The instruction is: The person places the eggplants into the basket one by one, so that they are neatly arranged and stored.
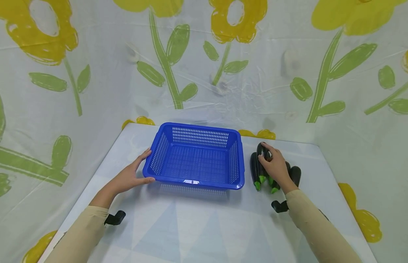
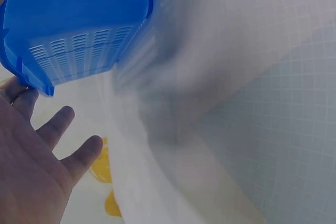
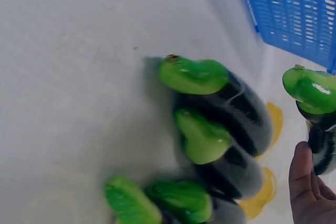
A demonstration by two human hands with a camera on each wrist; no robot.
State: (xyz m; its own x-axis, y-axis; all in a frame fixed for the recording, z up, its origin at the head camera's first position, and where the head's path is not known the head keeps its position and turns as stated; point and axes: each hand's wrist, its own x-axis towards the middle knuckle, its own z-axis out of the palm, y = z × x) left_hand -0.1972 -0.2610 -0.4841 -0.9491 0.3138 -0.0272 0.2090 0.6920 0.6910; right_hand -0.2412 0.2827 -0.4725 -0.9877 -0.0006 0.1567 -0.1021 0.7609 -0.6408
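A blue plastic basket (image 1: 210, 183) with slotted walls stands toward the back of the table, with nothing in it. At its left end my left hand (image 1: 125, 179) touches the rim, thumb near the front corner and fingers spread along the side. The left wrist view shows those fingers fairly straight, two of them off the rim. To the right of the basket, my right hand (image 1: 277, 166) pinches a dark eggplant (image 1: 260, 166) with a green stem end. In the right wrist view this eggplant (image 3: 321, 148) appears raised above the others.
Several other eggplants (image 1: 254, 168) lie close together on the right of the table, partly hidden under my right hand. A white and pale-blue cloth (image 1: 204, 226) covers the table. Behind it hangs a flower-printed curtain (image 1: 256, 102).
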